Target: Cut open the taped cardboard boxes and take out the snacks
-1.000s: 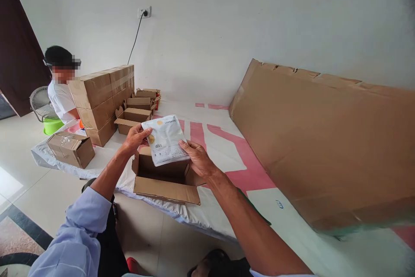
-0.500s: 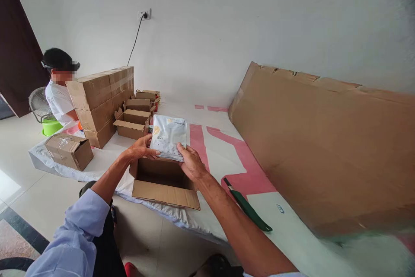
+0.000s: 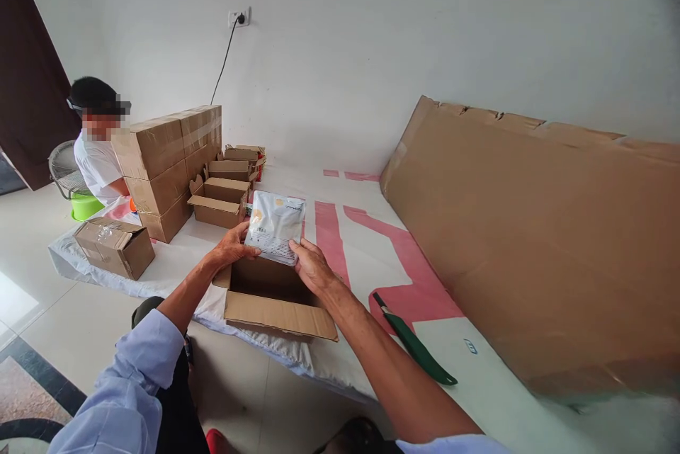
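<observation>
Light soft and moderate; you have white glare on the floor tiles at far left, sheen on the plastic pouch, and shadow inside the open carton below it. Your right margin smears the large cardboard sheet; top-right corner is dark.

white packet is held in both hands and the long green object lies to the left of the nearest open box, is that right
Not quite: the long green object lies to the right of the nearest open box, as the head view shows. The white packet is indeed held in the left hand and right hand.
</observation>
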{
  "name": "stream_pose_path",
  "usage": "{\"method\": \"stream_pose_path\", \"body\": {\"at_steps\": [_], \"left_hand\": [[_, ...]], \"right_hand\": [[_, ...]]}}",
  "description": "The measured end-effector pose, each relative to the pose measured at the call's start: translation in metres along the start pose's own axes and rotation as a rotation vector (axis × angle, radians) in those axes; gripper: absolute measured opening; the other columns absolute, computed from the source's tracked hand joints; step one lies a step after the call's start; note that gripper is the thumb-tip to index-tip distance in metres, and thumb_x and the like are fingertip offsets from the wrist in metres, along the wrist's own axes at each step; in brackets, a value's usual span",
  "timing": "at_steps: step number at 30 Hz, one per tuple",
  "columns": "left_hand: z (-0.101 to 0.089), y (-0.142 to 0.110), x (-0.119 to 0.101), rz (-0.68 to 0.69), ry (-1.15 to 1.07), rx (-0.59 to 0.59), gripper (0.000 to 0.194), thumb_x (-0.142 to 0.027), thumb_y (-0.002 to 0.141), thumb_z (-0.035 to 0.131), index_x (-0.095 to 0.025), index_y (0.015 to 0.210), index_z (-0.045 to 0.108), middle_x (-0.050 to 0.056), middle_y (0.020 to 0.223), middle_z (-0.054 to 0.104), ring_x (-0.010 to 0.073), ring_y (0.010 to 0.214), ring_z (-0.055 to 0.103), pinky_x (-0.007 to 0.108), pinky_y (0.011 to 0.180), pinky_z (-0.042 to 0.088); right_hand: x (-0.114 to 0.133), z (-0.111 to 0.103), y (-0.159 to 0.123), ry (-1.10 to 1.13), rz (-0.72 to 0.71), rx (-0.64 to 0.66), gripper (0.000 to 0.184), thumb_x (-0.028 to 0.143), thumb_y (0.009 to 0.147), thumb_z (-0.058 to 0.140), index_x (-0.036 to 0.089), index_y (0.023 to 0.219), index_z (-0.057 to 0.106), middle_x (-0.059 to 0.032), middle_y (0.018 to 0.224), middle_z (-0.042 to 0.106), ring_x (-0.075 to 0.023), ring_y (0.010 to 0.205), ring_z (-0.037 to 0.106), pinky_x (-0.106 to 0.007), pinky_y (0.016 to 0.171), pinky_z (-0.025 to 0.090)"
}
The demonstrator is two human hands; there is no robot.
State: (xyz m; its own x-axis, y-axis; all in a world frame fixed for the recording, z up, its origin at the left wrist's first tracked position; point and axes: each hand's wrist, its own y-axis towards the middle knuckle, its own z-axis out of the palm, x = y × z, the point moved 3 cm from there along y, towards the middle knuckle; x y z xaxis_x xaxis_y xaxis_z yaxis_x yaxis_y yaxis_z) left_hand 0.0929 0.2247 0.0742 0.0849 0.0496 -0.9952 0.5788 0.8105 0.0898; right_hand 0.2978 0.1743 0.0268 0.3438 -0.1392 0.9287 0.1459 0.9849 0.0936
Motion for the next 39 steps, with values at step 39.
{"method": "stream_pose_path", "body": {"at_steps": [39], "left_hand": [[-0.004, 0.003, 0.001, -0.060, -0.038, -0.180, 0.089, -0.021, 0.052, 0.101, -0.020, 0.133, 0.064, 0.009, 0.118, 0.078, 0.0214, 0.092, 0.073, 0.031, 0.075, 0.061]], "right_hand": [[0.001, 0.009, -0.005, -0.047, 0.125, -0.005, 0.022, 0.030, 0.083, 0.086, 0.023, 0.090, 0.067, -0.0057, 0.095, 0.080, -0.0205, 0.074, 0.080, -0.031, 0.061, 0.067]]}}
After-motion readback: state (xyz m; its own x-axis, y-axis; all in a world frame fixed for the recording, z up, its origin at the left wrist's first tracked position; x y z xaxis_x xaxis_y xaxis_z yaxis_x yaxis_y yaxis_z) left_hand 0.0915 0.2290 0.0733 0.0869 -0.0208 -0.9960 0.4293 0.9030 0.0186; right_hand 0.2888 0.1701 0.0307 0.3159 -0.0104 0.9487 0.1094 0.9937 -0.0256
